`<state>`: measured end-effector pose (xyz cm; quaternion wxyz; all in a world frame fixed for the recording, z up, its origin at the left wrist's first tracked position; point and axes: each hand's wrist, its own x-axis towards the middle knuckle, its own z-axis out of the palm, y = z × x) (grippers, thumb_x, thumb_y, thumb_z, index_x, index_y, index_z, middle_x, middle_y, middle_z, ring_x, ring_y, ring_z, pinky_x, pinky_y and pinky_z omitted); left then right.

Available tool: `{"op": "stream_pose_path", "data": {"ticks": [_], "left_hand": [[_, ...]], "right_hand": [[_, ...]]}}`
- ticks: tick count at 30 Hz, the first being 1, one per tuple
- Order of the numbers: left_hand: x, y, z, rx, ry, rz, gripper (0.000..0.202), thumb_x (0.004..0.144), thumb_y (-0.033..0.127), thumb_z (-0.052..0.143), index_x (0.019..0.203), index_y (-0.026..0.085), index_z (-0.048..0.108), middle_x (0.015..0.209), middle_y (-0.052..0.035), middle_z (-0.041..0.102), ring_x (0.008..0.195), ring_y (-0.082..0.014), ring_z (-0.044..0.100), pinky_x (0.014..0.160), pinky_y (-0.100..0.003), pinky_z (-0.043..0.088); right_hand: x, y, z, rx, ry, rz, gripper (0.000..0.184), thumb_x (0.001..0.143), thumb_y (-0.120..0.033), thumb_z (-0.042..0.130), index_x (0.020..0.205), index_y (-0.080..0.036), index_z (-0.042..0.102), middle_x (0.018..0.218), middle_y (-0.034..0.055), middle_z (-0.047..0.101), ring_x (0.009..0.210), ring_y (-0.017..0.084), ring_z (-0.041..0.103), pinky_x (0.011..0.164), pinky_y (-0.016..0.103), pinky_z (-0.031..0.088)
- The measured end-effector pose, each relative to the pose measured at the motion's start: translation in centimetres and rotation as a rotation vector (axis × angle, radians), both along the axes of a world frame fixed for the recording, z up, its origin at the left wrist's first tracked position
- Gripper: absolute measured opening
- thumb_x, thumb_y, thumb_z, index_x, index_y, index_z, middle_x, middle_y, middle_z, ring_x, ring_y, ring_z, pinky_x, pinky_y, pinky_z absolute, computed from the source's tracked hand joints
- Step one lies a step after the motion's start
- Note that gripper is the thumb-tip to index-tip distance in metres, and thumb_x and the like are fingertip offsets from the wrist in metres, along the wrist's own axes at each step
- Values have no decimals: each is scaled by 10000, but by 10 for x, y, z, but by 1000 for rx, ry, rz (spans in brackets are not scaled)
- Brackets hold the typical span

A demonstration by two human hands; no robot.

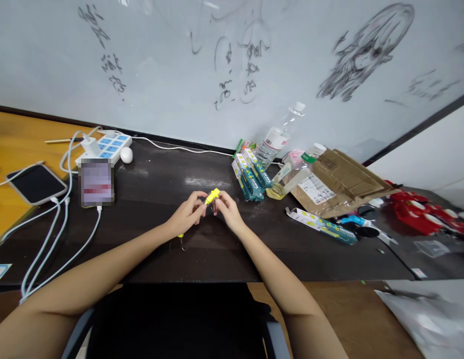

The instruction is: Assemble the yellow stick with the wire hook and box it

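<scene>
Both hands meet over the dark desk (149, 259), around a bright yellow fishing lure (213, 196) with metal hooks. My left hand (187, 214) has its fingers closed on the lure's near side and covers its middle. Below that hand, a yellow end with a treble hook (183, 245) hangs out. The fingertips of my right hand (229, 209) pinch the upper right end, beside another dark hook (214, 207). How the hidden middle part of the lure lies cannot be seen.
Green-and-white boxes (250, 174) stand near a water bottle (274, 142) and a bottle of yellowish liquid (291, 177). Another long box (321, 227) lies before a cardboard parcel (340, 184). On the left are a power strip (117, 147), white cables (73, 199) and a phone (37, 183).
</scene>
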<state>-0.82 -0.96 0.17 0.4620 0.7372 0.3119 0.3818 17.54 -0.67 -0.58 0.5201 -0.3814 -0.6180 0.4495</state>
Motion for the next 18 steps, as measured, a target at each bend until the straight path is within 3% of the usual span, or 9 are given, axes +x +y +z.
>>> {"op": "stream_pose_path", "data": {"ticks": [5,9,14,18], "left_hand": [[4,-1,-4,-33,-83,-31,363,919,341,487,1233,194,381,776,22,589,518,-61,534,530,-200,454],[5,0,-2,-234,-150,-60,457,860,349,585,1227,200,357,794,7,642,548,-91,606,550,-227,506],[7,-2,2,-480,-135,-142,473,841,362,606,1208,209,349,872,-39,686,651,-158,688,585,-288,553],[9,-2,-2,-523,-77,-198,496,819,338,641,1218,187,387,895,-56,695,696,-150,686,615,-287,561]], "right_hand": [[-7,-2,-4,-67,5,56,371,776,-532,641,943,-207,574,773,-12,547,668,114,537,571,238,487],[-7,-2,-5,-178,86,124,392,773,-545,642,964,-209,576,726,-26,566,599,101,553,535,228,491],[0,1,2,-237,286,19,371,766,-547,648,892,-212,550,711,-30,572,544,89,535,436,199,464],[11,7,10,-266,407,-54,381,749,-543,665,903,-213,552,761,-20,582,544,81,515,379,178,422]]}}
